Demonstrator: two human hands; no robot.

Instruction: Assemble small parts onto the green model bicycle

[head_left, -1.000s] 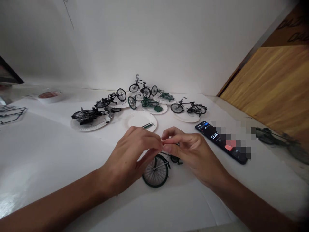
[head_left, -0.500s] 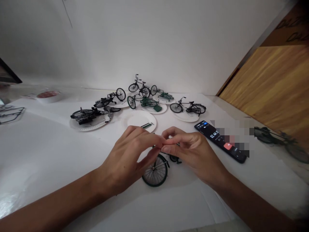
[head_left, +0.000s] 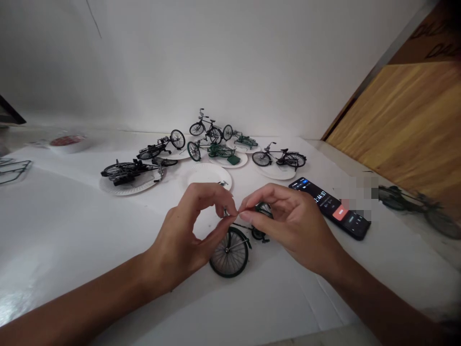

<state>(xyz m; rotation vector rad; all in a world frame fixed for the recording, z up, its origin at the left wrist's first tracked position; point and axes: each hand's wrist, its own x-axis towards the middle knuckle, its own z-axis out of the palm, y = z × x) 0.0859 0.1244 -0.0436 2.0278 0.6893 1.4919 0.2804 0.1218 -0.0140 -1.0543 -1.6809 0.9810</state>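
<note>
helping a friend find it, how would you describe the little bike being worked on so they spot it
On the white table, look nearer than the paper plates of model bikes, left of the phone. The green bike lies between the left hand and right hand. Unlike the bikes behind, it sits on no plate.

Plain white wall (head_left: 223,57) behind; white table (head_left: 65,226) glossy, reflecting light; wooden panel (head_left: 406,125) at right.
</note>
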